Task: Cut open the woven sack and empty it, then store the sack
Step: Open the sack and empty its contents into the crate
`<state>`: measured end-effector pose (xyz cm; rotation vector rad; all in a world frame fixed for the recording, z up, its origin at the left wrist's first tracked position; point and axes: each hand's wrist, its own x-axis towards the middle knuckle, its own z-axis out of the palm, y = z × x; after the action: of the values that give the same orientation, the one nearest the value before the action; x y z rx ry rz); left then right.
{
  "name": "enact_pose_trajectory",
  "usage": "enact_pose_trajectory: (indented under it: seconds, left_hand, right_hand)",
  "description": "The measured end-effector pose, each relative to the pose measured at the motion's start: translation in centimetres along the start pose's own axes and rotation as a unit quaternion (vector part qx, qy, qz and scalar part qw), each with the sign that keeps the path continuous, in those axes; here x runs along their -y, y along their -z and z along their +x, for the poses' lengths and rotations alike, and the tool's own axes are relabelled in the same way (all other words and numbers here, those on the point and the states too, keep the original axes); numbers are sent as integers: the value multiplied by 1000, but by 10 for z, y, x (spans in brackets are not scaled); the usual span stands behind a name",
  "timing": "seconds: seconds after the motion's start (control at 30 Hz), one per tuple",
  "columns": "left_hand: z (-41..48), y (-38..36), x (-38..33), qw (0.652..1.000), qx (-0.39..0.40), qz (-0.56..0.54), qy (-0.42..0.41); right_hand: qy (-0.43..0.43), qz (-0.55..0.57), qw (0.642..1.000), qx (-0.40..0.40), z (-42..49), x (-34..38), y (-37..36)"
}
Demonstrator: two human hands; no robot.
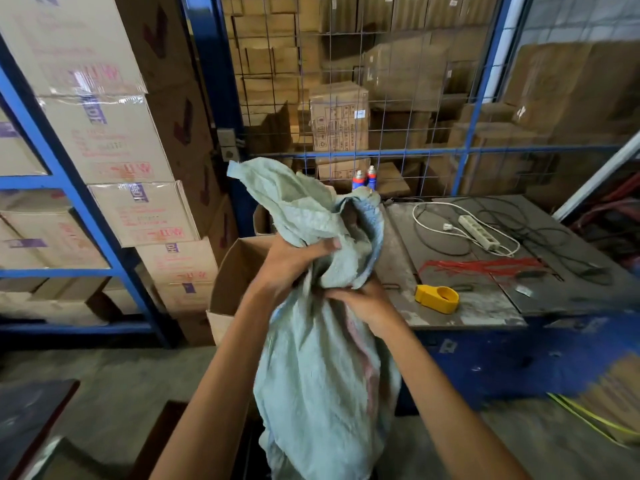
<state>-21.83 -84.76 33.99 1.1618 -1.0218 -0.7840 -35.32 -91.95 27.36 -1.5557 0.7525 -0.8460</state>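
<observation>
Both forearms reach up; left hand (pixel 294 261) and right hand (pixel 363 299) bunch the sack (pixel 322 375).

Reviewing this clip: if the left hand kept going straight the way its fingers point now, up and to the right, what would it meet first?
The left hand is already gripping the woven sack, so bunched sack fabric lies directly ahead. Beyond that, probably the two spray cans, though depth is unclear.

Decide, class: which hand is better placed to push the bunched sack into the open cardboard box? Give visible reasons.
Probably the left hand: its grip bunches the sack at the top, right beside the cardboard box. The right hand holds lower, on the workbench side.
</observation>
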Motion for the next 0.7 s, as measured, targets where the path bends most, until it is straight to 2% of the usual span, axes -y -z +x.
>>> enact_pose_trajectory:
  seconds: [0.07,0.17,0.27,0.33,0.37,0.47,0.53,0.6,0.7]
  left_hand:
    - [1,30,3,997,55,45,-9]
    - [-15,79,34,991,38,131,8]
    - [-36,79,92,967,96,224,68]
    - [-43,46,115,968,109,219,62]
    - [-44,26,119,975,74,203,56]
    - [-38,-3,130,986,-107,124,32]
    - [-42,1,127,984,-154,85,44]
    - [-49,11,114,975,-193,96,57]
    - [-54,27,80,960,-268,43,73]
  right_hand:
    - [-9,35,999,-36,3,6,9]
    - [-22,81,993,-84,12,24,27]
    - [-77,138,985,-61,24,40,23]
    - [-105,144,983,-37,28,44,0]
    - [-103,149,983,-23,27,46,-15]
    - [-88,169,979,66,24,50,-43]
    - [-20,63,987,146,24,59,-30]
    - [24,-36,982,182,27,59,1]
    - [-7,-60,971,231,25,30,48]
